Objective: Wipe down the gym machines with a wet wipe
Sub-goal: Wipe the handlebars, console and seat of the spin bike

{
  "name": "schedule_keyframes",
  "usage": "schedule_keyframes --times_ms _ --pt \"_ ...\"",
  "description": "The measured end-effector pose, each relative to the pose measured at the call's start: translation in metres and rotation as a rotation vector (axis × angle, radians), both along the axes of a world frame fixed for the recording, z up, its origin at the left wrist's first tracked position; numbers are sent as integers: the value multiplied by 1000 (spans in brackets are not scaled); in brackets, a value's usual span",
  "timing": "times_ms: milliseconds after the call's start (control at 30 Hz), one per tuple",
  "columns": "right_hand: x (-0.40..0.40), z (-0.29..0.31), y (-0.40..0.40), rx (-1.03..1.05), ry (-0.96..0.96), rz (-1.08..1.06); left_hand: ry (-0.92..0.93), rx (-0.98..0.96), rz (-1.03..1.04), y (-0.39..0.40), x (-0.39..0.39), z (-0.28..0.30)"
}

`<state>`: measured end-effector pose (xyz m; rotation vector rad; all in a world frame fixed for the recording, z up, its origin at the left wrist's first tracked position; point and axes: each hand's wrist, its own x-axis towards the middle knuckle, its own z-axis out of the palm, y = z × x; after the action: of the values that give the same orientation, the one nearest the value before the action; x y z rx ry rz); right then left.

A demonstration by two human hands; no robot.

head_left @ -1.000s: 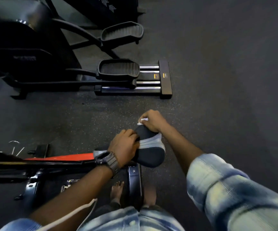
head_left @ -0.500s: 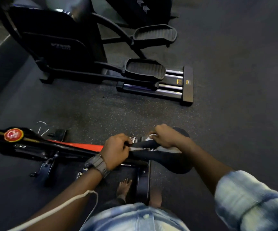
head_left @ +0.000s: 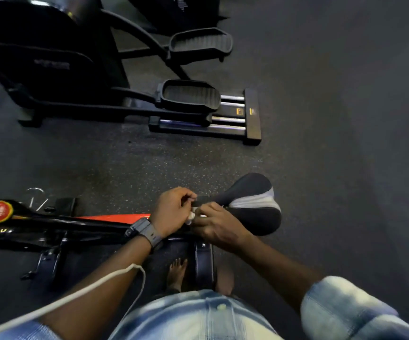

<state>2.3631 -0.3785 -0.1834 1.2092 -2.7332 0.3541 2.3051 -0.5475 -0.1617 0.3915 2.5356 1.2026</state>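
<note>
Wet wipe (head_left: pixel 190 218) shows only as a small white bunch squeezed between the two hands, right at the narrow nose of the bike saddle (head_left: pixel 252 204). The left hand (head_left: pixel 171 211) has its fingers curled in, and a bit of white near its fingertips suggests its grip is pinching one end of the wipe. The right hand (head_left: pixel 214 224) lies over the saddle nose with its fingers bent down around the other end; this grip also looks closed on the wipe, though the fingers cover most of it.

As a judgement, the wipe is light, limp and damp, so it will fold, twist and cling to skin rather than keep a shape. It is best taken by a bunched edge or spread flat under the fingers, and it could tear if pulled hard between two hands. The saddle looks padded with a smooth black and grey cover, firm enough to press against, and it sits on the exercise bike frame (head_left: pixel 75 227), which should not shift under a wiping stroke.

Much is hard to read. The wipe's full size and how it is folded are hidden by the hands. The saddle nose and its clamp are covered. Lighting is dim, so dirt or wetness on the saddle cannot be made out. The elliptical machine (head_left: pixel 188 94) beyond is cut off at the top edge.
</note>
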Motion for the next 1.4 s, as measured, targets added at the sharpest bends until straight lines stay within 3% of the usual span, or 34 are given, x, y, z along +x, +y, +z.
schedule_keyframes --times_ms 267,400,567,800,933,1100,1267,1400 --pt "56 -3 84 77 -57 -337 316 -219 -331 45 5 2" --pt "45 -6 59 -52 -131 -416 312 -245 -455 76 15 3" --pt "85 -18 105 -165 -55 -538 311 -282 -522 106 23 4" --pt "108 -30 106 -693 -62 -1026 309 -304 -557 150 35 4" --pt "117 -32 97 -1110 -240 -1337 290 -323 -566 164 37 4" --pt "85 -25 121 -1391 -484 -1374 238 -337 -560 172 37 6" --pt "32 -5 157 -1139 -619 -1152 225 -306 -467 181 37 4" --pt "63 -3 155 -845 -458 -1185 300 -299 -398 185 33 2"
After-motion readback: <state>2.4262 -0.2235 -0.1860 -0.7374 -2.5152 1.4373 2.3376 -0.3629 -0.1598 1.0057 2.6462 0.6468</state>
